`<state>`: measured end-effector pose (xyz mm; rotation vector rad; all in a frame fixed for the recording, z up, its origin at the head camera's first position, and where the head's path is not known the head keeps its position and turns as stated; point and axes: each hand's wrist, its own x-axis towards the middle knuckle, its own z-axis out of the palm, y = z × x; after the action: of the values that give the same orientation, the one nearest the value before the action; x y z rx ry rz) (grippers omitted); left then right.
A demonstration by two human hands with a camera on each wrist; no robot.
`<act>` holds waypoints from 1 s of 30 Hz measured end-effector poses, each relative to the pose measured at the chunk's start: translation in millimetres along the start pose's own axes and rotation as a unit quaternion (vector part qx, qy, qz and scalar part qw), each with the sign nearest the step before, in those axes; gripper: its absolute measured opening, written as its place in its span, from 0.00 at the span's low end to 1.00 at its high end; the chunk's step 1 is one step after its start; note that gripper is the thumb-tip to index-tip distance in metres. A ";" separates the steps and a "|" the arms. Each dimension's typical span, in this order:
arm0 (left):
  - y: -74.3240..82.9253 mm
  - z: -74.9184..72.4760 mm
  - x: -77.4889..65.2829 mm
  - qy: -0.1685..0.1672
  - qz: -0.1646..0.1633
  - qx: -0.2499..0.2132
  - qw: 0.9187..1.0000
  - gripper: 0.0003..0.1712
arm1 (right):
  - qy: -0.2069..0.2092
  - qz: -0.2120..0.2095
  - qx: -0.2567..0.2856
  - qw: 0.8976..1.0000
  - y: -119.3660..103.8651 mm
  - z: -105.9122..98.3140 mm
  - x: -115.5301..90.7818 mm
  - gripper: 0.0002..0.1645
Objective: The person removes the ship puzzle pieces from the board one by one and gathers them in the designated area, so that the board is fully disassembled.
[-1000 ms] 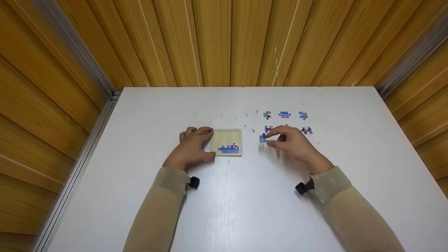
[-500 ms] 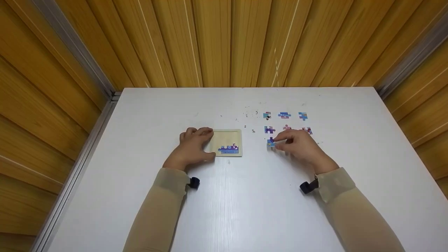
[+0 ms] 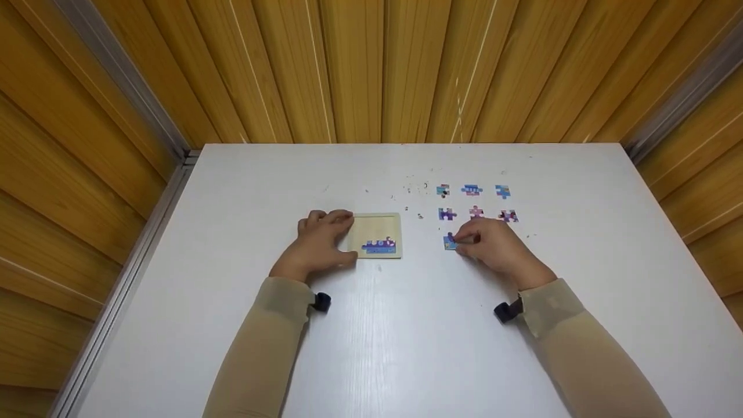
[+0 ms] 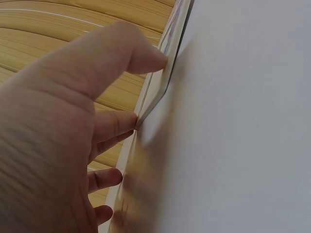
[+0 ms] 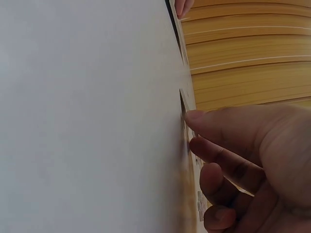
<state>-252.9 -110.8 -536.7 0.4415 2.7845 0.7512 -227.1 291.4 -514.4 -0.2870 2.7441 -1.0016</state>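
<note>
A small square wooden puzzle tray point(image 3: 374, 224) lies on the white table, with joined blue and purple puzzle pieces point(image 3: 379, 246) in its lower right part. My left hand point(image 3: 316, 244) holds the tray at its left side, thumb at the near corner and index finger at the far one. In the left wrist view the thumb presses on the tray's edge point(image 4: 170, 68). To the right, my right hand point(image 3: 496, 251) pinches a blue puzzle piece with a purple knob point(image 3: 448, 242) between thumb and index finger, low over the table. The right wrist view shows this piece point(image 5: 182, 98) edge-on at the thumb tip.
Several loose puzzle pieces lie in two rows beyond my right hand, among them a blue one point(image 3: 502, 191) and a purple one point(image 3: 446, 214). Tiny dark crumbs point(image 3: 408, 190) are scattered between tray and pieces. A wooden slatted wall point(image 3: 371, 69) rises behind the table.
My right hand has moved the blue puzzle piece right and toward me, away from the loose pieces, and lowered it to the table. My left hand and the tray have stayed put.
</note>
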 end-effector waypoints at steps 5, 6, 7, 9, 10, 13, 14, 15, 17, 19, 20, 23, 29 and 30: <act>0.3 -0.9 -0.6 0.001 0.000 0.002 1.000 0.57 | 0.004 -0.013 -0.008 1.000 -1.2 0.7 0.0 0.10; 0.5 -1.2 -0.8 0.001 0.000 0.002 1.000 0.58 | 0.005 -0.015 -0.008 1.000 -1.3 1.0 -0.1 0.10; 0.4 -1.4 -0.9 0.000 0.000 0.002 1.000 0.58 | 0.004 -0.016 -0.008 1.000 -1.4 1.2 0.0 0.10; 0.4 -1.5 -1.0 0.000 0.002 0.002 1.000 0.58 | 0.002 -0.018 -0.006 1.000 -1.3 1.9 -0.1 0.10; 0.2 -1.4 -0.8 -0.001 0.003 0.002 1.000 0.58 | 0.002 -0.021 -0.007 1.000 -1.3 2.2 0.1 0.10; -0.6 -1.2 -0.1 -0.003 0.004 0.000 1.000 0.58 | 0.004 -0.031 -0.012 0.999 -0.7 2.5 0.2 0.09; -0.9 -1.1 0.0 -0.003 0.005 0.001 1.000 0.57 | 0.005 -0.034 -0.015 0.999 -0.5 2.5 0.3 0.09; -1.2 -1.1 0.2 -0.004 0.006 0.001 1.000 0.57 | 0.007 -0.037 -0.018 0.999 -0.3 2.6 0.3 0.09; -1.5 -1.0 0.1 -0.004 0.007 0.000 1.000 0.57 | 0.008 -0.039 -0.021 0.999 0.1 2.5 0.4 0.09; -1.4 -0.8 0.1 -0.004 0.008 0.002 1.000 0.57 | 0.007 -0.038 -0.021 0.999 0.2 2.4 0.2 0.09; -1.3 -0.8 0.1 -0.003 0.009 0.003 1.000 0.58 | 0.007 -0.037 -0.020 0.999 0.2 2.3 0.1 0.09; -0.7 -0.8 0.3 -0.003 0.009 0.004 1.000 0.58 | 0.004 -0.032 -0.019 0.999 0.1 2.1 -0.1 0.09; -1.3 -0.8 0.5 -0.004 0.007 0.007 1.000 0.58 | -0.007 -0.004 -0.008 1.000 -2.6 1.3 -0.4 0.13; -1.5 -0.7 0.4 -0.003 0.008 0.006 1.000 0.58 | -0.008 -0.001 -0.006 1.000 -3.9 0.9 -0.5 0.13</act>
<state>-253.8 -112.3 -536.9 0.4677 2.7838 0.7357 -226.0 288.1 -512.5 -0.2974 2.7373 -0.9786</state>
